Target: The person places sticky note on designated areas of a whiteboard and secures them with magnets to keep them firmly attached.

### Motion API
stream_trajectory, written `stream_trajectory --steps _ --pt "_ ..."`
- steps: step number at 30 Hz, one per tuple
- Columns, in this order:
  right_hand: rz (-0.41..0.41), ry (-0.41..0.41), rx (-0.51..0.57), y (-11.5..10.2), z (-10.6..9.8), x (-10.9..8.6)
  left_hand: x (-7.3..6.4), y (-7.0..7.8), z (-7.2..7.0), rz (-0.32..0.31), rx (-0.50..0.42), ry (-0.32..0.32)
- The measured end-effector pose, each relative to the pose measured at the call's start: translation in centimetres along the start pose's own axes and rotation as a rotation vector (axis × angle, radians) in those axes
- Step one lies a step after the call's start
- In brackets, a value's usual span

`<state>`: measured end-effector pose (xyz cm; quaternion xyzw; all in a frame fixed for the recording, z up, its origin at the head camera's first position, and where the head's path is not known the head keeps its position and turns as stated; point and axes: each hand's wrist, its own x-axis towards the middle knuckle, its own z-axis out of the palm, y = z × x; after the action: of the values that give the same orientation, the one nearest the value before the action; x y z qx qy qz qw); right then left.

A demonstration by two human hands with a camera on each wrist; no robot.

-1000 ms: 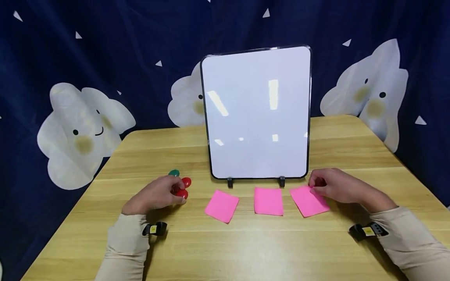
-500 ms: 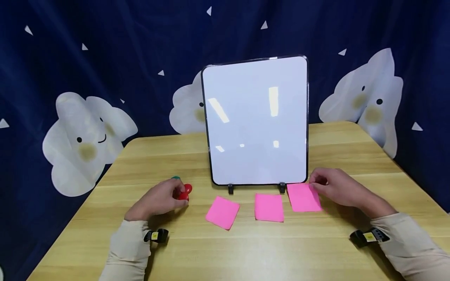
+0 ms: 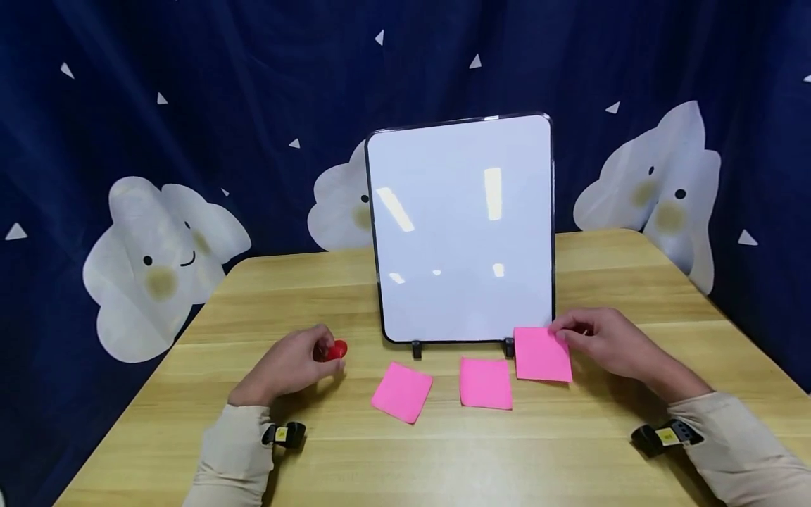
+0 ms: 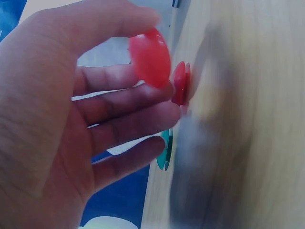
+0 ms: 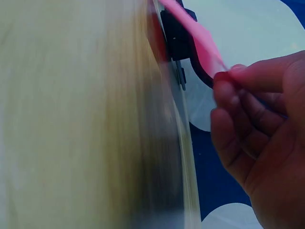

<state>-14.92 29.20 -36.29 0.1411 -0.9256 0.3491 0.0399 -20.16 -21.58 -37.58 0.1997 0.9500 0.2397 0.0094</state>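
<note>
My left hand [image 3: 281, 367] pinches a round red magnet [image 4: 150, 56] between thumb and fingertips, lifted off the table in the left wrist view. Behind it on the wood sit another red magnet [image 4: 179, 83] and a green magnet [image 4: 163, 151]. The left hand hides the green one in the head view. On the other side, my right hand [image 3: 611, 346] pinches the upper right corner of a pink sticky note [image 3: 543, 355]. That note is raised, overlapping the lower right corner of the whiteboard [image 3: 459, 232] in the head view; I cannot tell whether they touch.
Two more pink sticky notes, one on the left [image 3: 402, 392] and one in the middle [image 3: 485, 383], lie in front of the whiteboard. Small black feet [image 3: 416, 350] hold the board upright. A dark blue curtain [image 3: 266, 70] with clouds hangs behind the table [image 3: 405, 465].
My right hand has raised the right-hand sticky note off the table and moved it slightly left, toward the board. The left hand has picked up a red magnet. The head view has tilted up.
</note>
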Motion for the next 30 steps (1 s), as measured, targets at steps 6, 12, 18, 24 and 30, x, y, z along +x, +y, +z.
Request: stream_trajectory --steps 6,12,18,24,30 --pt "0.01 0.015 0.072 -0.2 0.0 -0.2 0.2 0.2 0.3 0.034 0.039 0.074" --pt "-0.017 0.045 0.115 0.0 0.2 -0.1 0.3 0.3 0.6 0.097 0.057 0.138" --pt "-0.013 0.072 0.116 -0.2 0.3 0.0 0.5 0.2 0.6 0.136 0.076 0.172" --pt "-0.056 0.113 0.082 -0.5 0.6 1.0 0.1 -0.3 0.6 0.114 0.081 0.196" --pt "-0.05 0.113 0.08 -1.4 -0.1 1.5 0.4 0.0 0.5 0.132 0.077 0.214"
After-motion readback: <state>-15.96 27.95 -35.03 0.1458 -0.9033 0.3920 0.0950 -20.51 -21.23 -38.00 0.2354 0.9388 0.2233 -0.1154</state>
